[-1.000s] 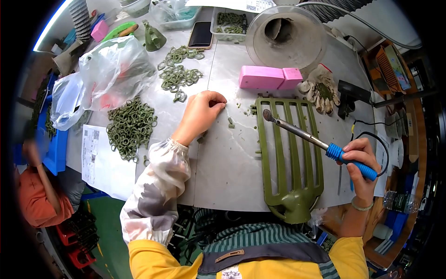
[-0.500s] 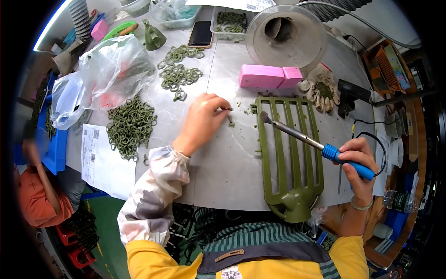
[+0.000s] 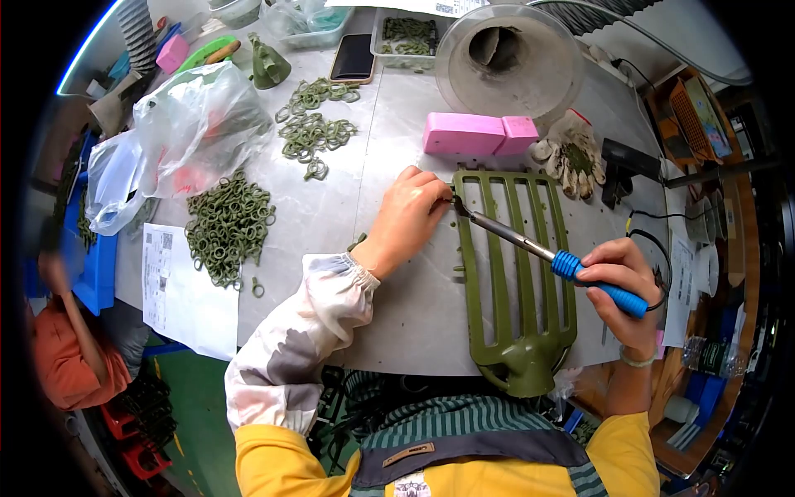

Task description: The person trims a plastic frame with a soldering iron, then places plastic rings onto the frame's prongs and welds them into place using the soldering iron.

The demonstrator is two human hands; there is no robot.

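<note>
Gripping a slanted tool [image 3: 551,255], right hand [image 3: 632,269] faces bent-fingered left hand [image 3: 409,212]

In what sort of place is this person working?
Probably a workshop: the right hand holds a corded blue-handled tool, green rings are heaped on the worktable, and a funnel-shaped hood sits behind.

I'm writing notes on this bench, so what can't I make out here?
Head view:
Left hand: its fingers hide what, if anything, they pinch.
Blue-handled tool: tip too small to tell whether it touches the green frame.
Printed sheet: text too small.
Plastic bag: crumpled film obscures its contents.
Top paper: cut off by the upper edge.
</note>
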